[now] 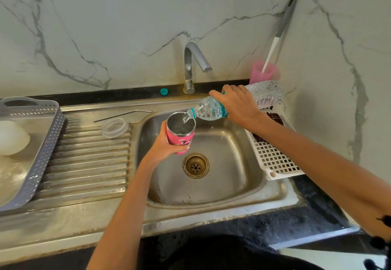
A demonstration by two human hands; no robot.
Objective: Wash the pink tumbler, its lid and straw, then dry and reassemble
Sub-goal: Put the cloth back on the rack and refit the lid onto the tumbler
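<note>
My left hand [164,145] grips the pink tumbler [180,134] upright over the steel sink basin [232,164]. My right hand [237,106] holds a clear plastic water bottle [209,111] tipped leftward, and water streams from its mouth into the tumbler. The tumbler's clear lid [114,127] lies on the ribbed draining board [84,164] just left of the basin. Behind the lid, along the sink's back ledge, lies the bent metal straw [122,115].
A tap [193,66] stands behind the basin, with a teal bottle cap [164,91] beside it. A grey perforated tray [42,143] holds white bowls at left. A white lattice rack [275,159] sits right of the basin, and a pink cup [264,72] with a brush stands in the corner.
</note>
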